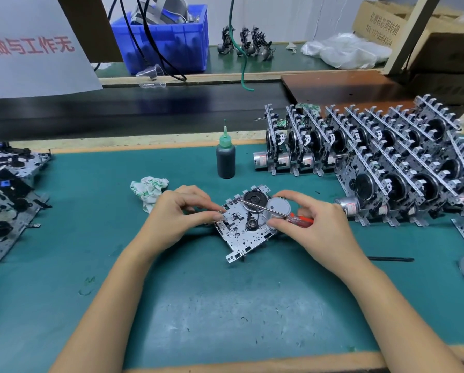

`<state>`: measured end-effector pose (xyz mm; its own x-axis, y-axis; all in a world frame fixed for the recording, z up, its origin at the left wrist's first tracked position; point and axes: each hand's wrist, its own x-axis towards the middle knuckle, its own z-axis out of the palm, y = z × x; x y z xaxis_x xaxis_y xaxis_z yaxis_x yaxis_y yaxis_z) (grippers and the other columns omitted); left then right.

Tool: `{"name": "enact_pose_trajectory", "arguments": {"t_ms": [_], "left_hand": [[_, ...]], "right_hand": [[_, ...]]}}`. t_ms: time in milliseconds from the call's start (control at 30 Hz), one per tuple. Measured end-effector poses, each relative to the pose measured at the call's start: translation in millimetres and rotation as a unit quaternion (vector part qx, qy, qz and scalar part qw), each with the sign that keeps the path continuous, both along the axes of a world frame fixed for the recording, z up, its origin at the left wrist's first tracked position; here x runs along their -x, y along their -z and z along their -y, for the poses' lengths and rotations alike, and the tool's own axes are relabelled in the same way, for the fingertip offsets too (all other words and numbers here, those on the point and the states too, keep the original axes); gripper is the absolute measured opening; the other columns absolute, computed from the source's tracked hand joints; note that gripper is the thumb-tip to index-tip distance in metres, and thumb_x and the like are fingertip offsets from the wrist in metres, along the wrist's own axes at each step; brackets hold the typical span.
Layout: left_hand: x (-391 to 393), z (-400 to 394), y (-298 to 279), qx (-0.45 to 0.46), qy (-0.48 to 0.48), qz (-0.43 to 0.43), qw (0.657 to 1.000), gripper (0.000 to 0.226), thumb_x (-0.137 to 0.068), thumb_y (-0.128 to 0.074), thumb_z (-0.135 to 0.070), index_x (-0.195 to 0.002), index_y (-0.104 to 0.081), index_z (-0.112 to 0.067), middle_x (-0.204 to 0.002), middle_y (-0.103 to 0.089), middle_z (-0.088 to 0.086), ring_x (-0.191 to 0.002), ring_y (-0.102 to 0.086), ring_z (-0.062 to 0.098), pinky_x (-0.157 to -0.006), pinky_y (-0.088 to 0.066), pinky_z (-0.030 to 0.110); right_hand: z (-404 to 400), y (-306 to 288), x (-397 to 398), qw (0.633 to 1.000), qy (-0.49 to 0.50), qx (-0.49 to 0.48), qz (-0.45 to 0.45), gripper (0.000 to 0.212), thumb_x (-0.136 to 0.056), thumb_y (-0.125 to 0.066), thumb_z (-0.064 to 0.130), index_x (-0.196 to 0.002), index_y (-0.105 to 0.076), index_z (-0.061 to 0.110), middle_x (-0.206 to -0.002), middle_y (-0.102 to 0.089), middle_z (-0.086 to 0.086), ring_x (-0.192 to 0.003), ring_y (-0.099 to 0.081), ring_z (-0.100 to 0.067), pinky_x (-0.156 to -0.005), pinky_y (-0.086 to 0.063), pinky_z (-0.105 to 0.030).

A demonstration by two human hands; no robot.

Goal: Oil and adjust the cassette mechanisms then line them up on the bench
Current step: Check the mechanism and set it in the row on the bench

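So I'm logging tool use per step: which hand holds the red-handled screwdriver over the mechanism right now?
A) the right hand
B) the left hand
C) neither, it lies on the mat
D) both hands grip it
A: the right hand grips the red-handled screwdriver, its shaft lying across the cassette mechanism, while the left hand pinches the mechanism's left edge.

Left hand [175, 215] fingers curled pinching, right hand [310, 220] curled, forearms converging

Teal bench mat [225, 305] — red-handled screwdriver [302, 219].
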<state>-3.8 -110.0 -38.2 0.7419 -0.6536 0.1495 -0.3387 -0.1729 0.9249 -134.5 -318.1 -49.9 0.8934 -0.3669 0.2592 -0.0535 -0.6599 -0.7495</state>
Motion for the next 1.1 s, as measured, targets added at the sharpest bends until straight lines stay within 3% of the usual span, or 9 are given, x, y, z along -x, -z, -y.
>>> {"name": "enact_pose_trajectory", "arguments": {"t_ms": [133, 233, 333, 467, 633, 733, 867, 1000, 1100], "left_hand": [[-3, -3, 0, -0.004, 0.009, -0.001, 1.000, 0.010, -0.062, -0.077, -0.027, -0.067, -0.076, -0.036, -0.072, -0.064, -0.014, -0.073, -0.054, 0.003, -0.070, -0.041, 0.032], [0, -1, -1, 0.003, 0.006, -0.007, 1.000, 0.009, -0.062, -0.076, -0.027, -0.069, -0.076, -0.032, -0.074, -0.066, -0.008, -0.075, -0.057, 0.007, -0.075, -0.045, 0.043], [1, 1, -1, 0.006, 0.007, -0.006, 1.000, 0.010, -0.063, -0.076, -0.026, -0.069, -0.077, -0.034, -0.075, -0.066, -0.007, -0.076, -0.058, 0.008, -0.076, -0.047, 0.043], [-1, 0, 1, 0.004, 0.029, 0.009, 1.000, 0.012, -0.062, -0.077, -0.026, -0.068, -0.076, -0.037, -0.073, -0.064, -0.012, -0.071, -0.054, 0.001, -0.066, -0.041, 0.021], [3, 5, 4, 0.017, 0.022, -0.011, 1.000, 0.009, -0.062, -0.077, -0.028, -0.069, -0.077, -0.032, -0.073, -0.064, -0.010, -0.066, -0.056, 0.006, -0.066, -0.043, 0.028], [5, 6, 5, 0.009, 0.040, -0.025, 0.999, 0.007, -0.061, -0.078, -0.028, -0.067, -0.076, -0.031, -0.070, -0.065, -0.006, -0.065, -0.057, 0.007, -0.065, -0.043, 0.021], [12, 10, 7, -0.014, 0.097, -0.080, 0.992, 0.012, -0.061, -0.081, -0.025, -0.069, -0.075, -0.019, -0.058, -0.065, 0.001, -0.055, -0.057, 0.008, -0.059, -0.045, 0.015], [25, 20, 10, 0.003, 0.124, -0.093, 0.988, 0.009, -0.063, -0.082, -0.020, -0.067, -0.073, -0.019, -0.053, -0.060, -0.003, -0.050, -0.048, 0.006, -0.054, -0.039, 0.014], [36, 29, 14, 0.024, 0.113, -0.091, 0.989, 0.011, -0.065, -0.082, -0.021, -0.066, -0.072, -0.025, -0.055, -0.058, -0.004, -0.052, -0.043, 0.010, -0.052, -0.035, 0.017]], "right_hand": [[0, 0, 0, 1.000, 0.002, 0.006, -0.002, 0.033, -0.063, -0.067, 0.061, -0.094, -0.062, 0.049, -0.045, -0.040, 0.011, -0.047, -0.035, -0.009, -0.050, -0.027, -0.018], [1, -1, 1, 1.000, -0.001, 0.014, -0.004, 0.032, -0.064, -0.065, 0.062, -0.093, -0.062, 0.050, -0.046, -0.042, 0.013, -0.049, -0.038, -0.008, -0.050, -0.027, -0.016], [2, -1, 1, 1.000, -0.007, 0.019, -0.005, 0.025, -0.066, -0.065, 0.062, -0.089, -0.060, 0.054, -0.046, -0.040, 0.010, -0.049, -0.035, -0.009, -0.049, -0.027, -0.015], [4, -2, 2, 1.000, 0.001, 0.017, -0.007, 0.027, -0.065, -0.064, 0.062, -0.089, -0.061, 0.053, -0.045, -0.040, 0.011, -0.049, -0.036, -0.008, -0.049, -0.027, -0.016], [5, -6, 3, 1.000, -0.004, 0.020, -0.002, 0.026, -0.068, -0.069, 0.054, -0.092, -0.061, 0.050, -0.045, -0.037, 0.009, -0.047, -0.033, -0.009, -0.048, -0.025, -0.018], [7, -7, 4, 0.996, -0.016, -0.075, 0.043, 0.028, -0.079, -0.066, 0.046, -0.103, -0.059, 0.033, -0.045, -0.030, 0.007, -0.045, -0.025, -0.007, -0.047, -0.020, -0.017], [12, -11, 6, 0.970, -0.022, -0.220, 0.100, 0.012, -0.084, -0.050, 0.026, -0.092, -0.046, 0.035, -0.049, -0.033, 0.005, -0.048, -0.021, -0.009, -0.047, -0.021, -0.019], [11, -18, 7, 0.961, -0.033, -0.240, 0.132, 0.017, -0.087, -0.059, 0.008, -0.088, -0.057, 0.025, -0.055, -0.053, 0.008, -0.042, -0.035, -0.007, -0.040, -0.030, -0.016], [7, -25, 8, 0.930, -0.073, -0.321, 0.161, 0.008, -0.085, -0.064, 0.019, -0.090, -0.068, 0.023, -0.063, -0.061, 0.003, -0.047, -0.050, -0.010, -0.040, -0.041, -0.019]]}}
